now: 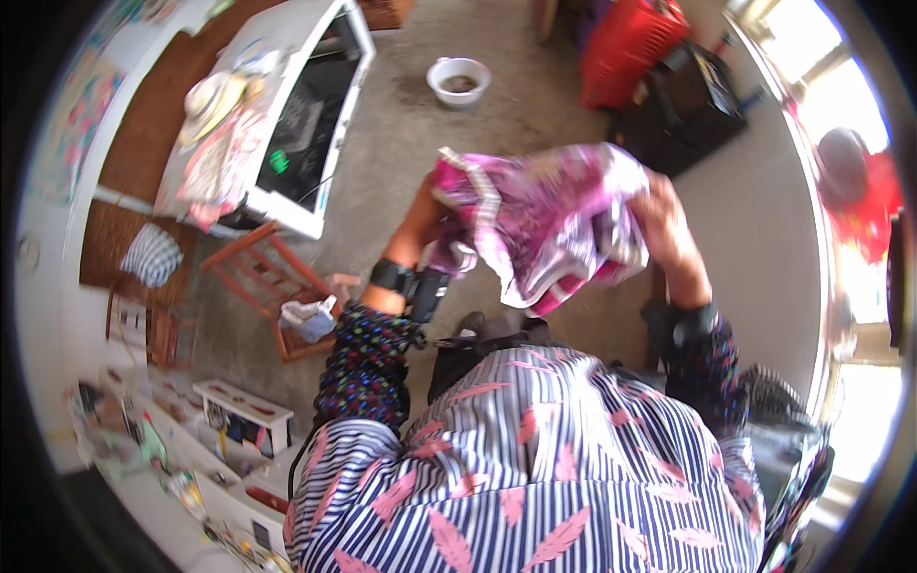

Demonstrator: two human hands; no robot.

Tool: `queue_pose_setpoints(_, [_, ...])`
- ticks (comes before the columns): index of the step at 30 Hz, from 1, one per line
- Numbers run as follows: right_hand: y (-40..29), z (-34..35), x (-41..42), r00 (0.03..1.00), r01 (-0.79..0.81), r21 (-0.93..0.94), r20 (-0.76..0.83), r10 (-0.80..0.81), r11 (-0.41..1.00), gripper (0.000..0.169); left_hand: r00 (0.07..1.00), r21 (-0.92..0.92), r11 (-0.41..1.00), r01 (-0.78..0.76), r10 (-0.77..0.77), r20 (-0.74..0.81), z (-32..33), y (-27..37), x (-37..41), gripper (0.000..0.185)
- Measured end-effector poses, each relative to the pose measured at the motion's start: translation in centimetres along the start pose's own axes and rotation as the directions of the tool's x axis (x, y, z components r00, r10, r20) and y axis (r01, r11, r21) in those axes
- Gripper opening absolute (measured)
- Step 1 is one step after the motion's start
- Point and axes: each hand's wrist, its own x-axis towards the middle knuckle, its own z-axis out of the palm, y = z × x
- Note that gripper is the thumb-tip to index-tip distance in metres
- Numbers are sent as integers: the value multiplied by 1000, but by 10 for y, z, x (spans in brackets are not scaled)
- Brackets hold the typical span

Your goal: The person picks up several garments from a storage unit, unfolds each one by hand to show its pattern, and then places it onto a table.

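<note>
A crumpled purple and pink patterned cloth garment (544, 215) with pale trim hangs in the air in front of me, blurred by motion. My left hand (434, 197) grips its left side, with the fingers mostly hidden by the fabric. On the opposite side my right hand (655, 204) holds the garment's upper right edge. Its lower folds, with white and magenta borders, droop between my two hands above the floor. Which part of the garment each hand grips cannot be made out.
A white basin (459, 80) with something dark inside stands on the concrete floor (401, 136). A wooden chair (286, 294) bearing a cloth is at left, near a white cabinet (286, 215) with a straw hat (211, 100) on top. A red plastic object (623, 54) stands far right.
</note>
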Motion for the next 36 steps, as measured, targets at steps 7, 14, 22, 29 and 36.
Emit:
queue_pose_setpoints(7, [86, -100, 52, 978, 62, 917, -136, 160, 395, 33, 877, -466, 745, 477, -372, 303, 57, -20, -19, 46])
queue_pose_setpoints(14, [189, -21, -94, 762, -500, 765, 167, 625, 406, 31, 937, -649, 681, 339, -304, 171, 97, 53, -18, 47])
queue_pose_setpoints(22, [185, 37, -146, 625, -770, 242, 472, 622, 590, 62, 956, -687, 668, 284, -257, 145, 106, 57, 6, 74])
queue_pose_setpoints(29, [209, 48, -125, 686, -640, -8, 444, 576, 769, 86, 967, -511, 856, 80, -191, -170, 131, 76, 12, 77])
queue_pose_setpoints(36, [220, 63, -96, 818, -552, 506, 173, 549, 663, 47, 991, -718, 683, -130, 78, -105, 105, 77, 16, 77])
